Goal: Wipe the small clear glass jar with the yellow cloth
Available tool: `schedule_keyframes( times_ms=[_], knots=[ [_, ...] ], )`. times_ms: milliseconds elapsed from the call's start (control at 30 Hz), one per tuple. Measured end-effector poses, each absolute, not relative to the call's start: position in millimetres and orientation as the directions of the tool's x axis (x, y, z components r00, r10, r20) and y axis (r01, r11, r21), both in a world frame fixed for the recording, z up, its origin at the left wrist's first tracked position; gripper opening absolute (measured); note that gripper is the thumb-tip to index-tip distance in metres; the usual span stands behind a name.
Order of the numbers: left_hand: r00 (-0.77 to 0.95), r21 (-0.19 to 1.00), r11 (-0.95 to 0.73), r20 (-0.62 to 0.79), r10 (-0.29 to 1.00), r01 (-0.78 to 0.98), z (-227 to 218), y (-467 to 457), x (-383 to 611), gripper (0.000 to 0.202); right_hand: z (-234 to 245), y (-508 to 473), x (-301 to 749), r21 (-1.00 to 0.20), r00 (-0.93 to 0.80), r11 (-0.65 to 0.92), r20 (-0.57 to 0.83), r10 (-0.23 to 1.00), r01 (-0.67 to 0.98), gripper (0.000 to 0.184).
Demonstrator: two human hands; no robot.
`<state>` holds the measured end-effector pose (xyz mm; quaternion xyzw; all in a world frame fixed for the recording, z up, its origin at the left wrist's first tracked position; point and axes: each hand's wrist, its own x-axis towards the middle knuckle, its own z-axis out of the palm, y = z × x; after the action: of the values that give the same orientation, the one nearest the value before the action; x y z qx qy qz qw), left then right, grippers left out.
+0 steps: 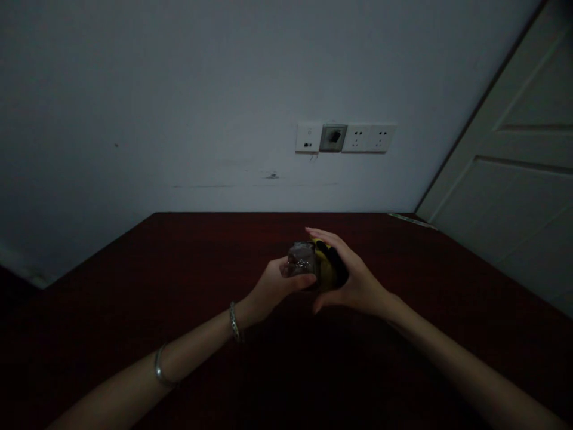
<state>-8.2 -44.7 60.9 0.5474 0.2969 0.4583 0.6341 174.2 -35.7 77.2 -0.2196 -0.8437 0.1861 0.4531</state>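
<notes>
My left hand (278,279) is closed around a clear, shiny plastic container (301,258), its thumb lying across the near side. Against the container's right end is a yellow and black round piece (328,267). It is too dark to tell whether the two are joined. My right hand (353,278) curves around this piece from the right, with fingers over the far side and thumb at the near side. Both hands are held close together above the dark red table (215,239). The palm of my right hand hides part of the yellow and black piece.
Behind the table rises a pale wall (188,107) with a row of sockets (364,138) and a dark plug (334,137). A white panelled door (514,179) stands along the right side. A thin strip (409,220) lies at the table's back right edge.
</notes>
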Motion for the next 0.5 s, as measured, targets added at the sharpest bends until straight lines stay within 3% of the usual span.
schedule_keyframes(
  times_ms=[233,500],
  knots=[
    [0.421,0.972,0.101,-0.002,0.907,-0.213,61.4,-44.3,-6.7,0.039,64.0,-34.2,169.4,-0.436,-0.505,0.839,0.67,0.544,0.327,0.104],
    [0.461,0.976,0.153,-0.065,0.885,-0.155,59.4,-39.3,-9.9,0.038,61.2,-36.5,162.9,-0.467,-0.416,0.796,0.682,0.602,0.386,0.082]
  ],
)
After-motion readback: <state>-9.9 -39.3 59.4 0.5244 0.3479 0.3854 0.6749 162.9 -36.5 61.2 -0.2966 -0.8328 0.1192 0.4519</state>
